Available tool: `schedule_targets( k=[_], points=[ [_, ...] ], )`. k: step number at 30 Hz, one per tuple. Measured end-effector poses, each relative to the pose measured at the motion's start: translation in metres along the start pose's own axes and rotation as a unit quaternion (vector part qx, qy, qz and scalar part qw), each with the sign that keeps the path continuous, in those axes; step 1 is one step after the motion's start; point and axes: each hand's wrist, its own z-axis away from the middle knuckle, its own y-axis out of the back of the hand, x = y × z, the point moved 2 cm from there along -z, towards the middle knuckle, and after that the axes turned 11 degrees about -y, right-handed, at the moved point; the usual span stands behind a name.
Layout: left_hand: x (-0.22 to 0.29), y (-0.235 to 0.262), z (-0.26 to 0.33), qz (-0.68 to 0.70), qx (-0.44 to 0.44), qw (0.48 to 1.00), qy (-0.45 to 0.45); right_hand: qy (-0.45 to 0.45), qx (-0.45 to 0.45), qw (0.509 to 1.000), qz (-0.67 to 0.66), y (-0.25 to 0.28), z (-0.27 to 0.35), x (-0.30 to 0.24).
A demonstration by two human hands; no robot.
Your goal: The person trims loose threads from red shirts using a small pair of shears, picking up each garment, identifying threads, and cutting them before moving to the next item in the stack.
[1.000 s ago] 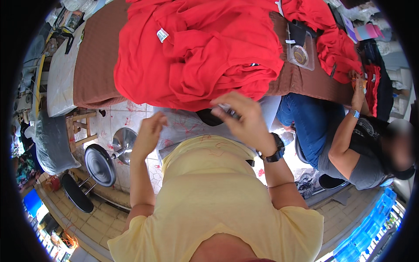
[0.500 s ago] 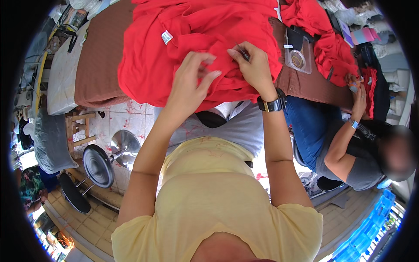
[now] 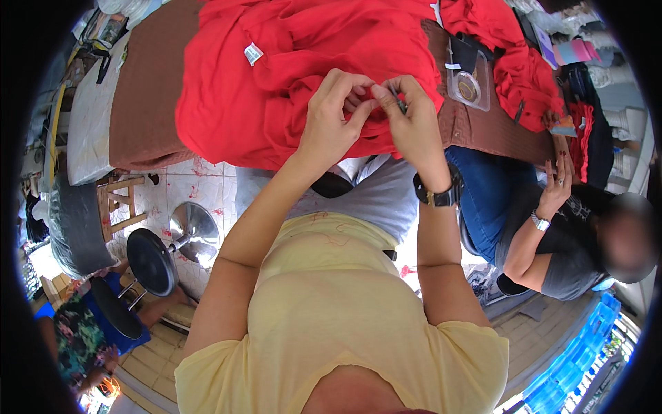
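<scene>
A large red garment (image 3: 241, 103), soft and crumpled, with a small white label (image 3: 253, 54), covers the table in front of me. My left hand (image 3: 338, 114) is closed over its near part, finger and thumb drawn together on the red cloth; the exact spot pinched is hidden. Right beside it, almost touching, my right hand (image 3: 414, 121) grips a small dark pointed tool (image 3: 400, 103) that looks like thread snips. Its tip points away from me, and my fingers cover most of it.
Right of the garment, a clear plastic box (image 3: 469, 90) lies on the brown tablecloth (image 3: 148, 90). A co-worker (image 3: 531, 241) sits at the right beside more red cloth (image 3: 524, 83). On the left stand a round black stool (image 3: 152, 262) and another person (image 3: 79, 338).
My left hand has moved right and closed, coming up to my right hand. The red cloth has shifted slightly left. At the lower left, the other person has come further into view.
</scene>
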Motion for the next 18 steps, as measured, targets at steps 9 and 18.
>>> schedule_targets(
  k=[9,18],
  points=[
    [-0.021,-0.007,0.02,0.285,0.148,0.941,0.108,-0.245,-0.177,0.911,-0.28,-0.022,0.042,-0.016],
    [-0.02,0.004,0.025,0.297,0.106,0.935,0.164,-0.289,-0.135,0.889,-0.329,-0.035,0.034,0.003]
  ],
)
